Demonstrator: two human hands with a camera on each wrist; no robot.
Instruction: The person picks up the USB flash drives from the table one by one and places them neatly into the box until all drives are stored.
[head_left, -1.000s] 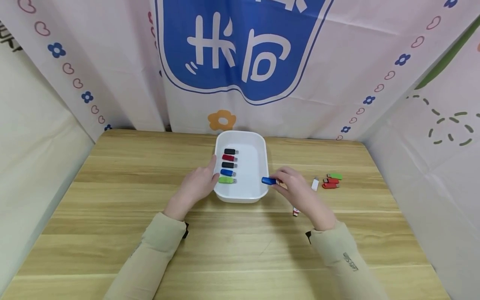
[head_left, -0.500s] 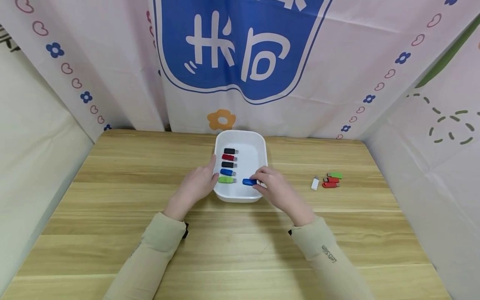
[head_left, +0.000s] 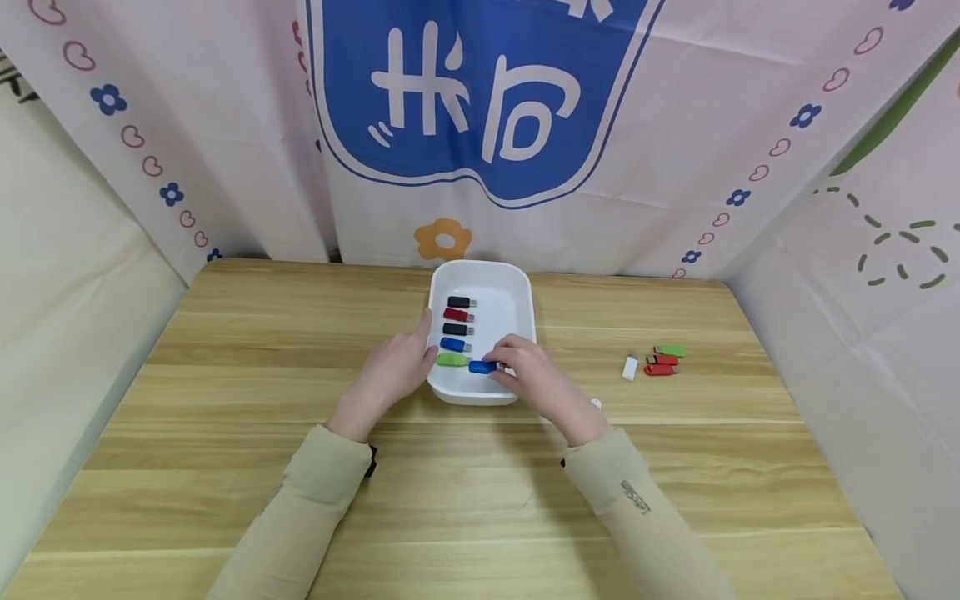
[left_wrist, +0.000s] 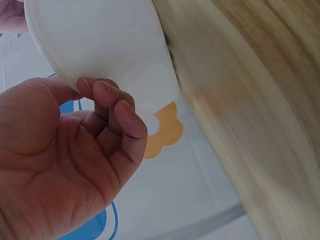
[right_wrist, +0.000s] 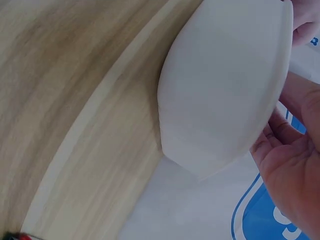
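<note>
A white plastic tray (head_left: 510, 297) stands on the table with a column of USB sticks along its left side: black (head_left: 459, 302), red (head_left: 455, 314), black (head_left: 454, 329), blue (head_left: 452, 343) and green (head_left: 450, 359). My left hand (head_left: 396, 364) holds the tray's left rim; in the left wrist view the thumb and curled fingers meet at the rim. Inside the tray's front part, my right hand (head_left: 534, 377) pinches another blue USB stick (head_left: 480, 367) by its right end, close beside the green one. In the right wrist view the tray wall hides that stick and the fingertips.
Right of the tray lie a white USB stick (head_left: 630, 367), a green one (head_left: 670, 351) and two red ones (head_left: 662, 371) close together. A small white piece (head_left: 596, 403) shows beside my right wrist. A printed curtain (head_left: 600, 233) hangs behind the table (head_left: 450, 517).
My right hand has carried the blue USB stick leftward from over the tray's right rim to beside the green one. My left hand has stayed at the rim.
</note>
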